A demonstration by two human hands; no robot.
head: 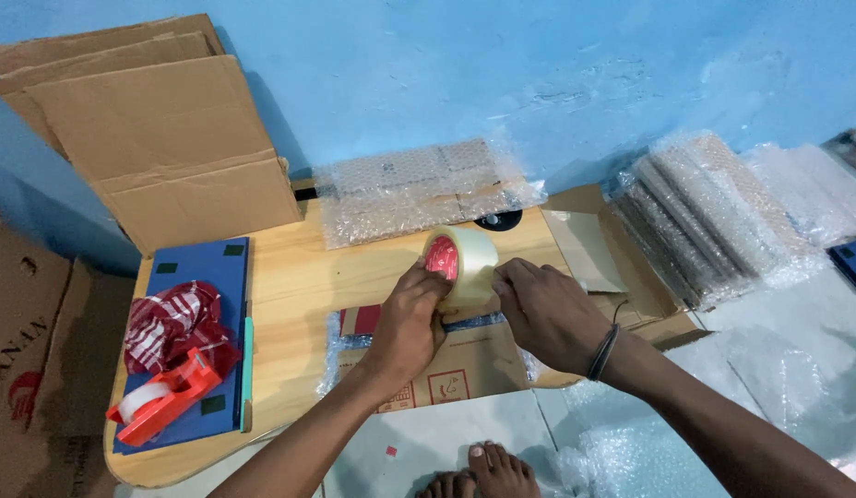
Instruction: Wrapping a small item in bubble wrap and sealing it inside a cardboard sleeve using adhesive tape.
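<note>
A roll of clear packing tape with a red core stands on edge over a small cardboard box on the low wooden table. My left hand grips the roll's left side. My right hand holds its right side, fingers pressed at the tape's lower edge against the box. Bubble wrap shows under the box's edges.
A red tape dispenser and a red-and-white cloth lie on a blue board at the table's left. Flattened cartons lean on the blue wall. Bubble-wrapped bundles lie right; a bubble wrap sheet behind.
</note>
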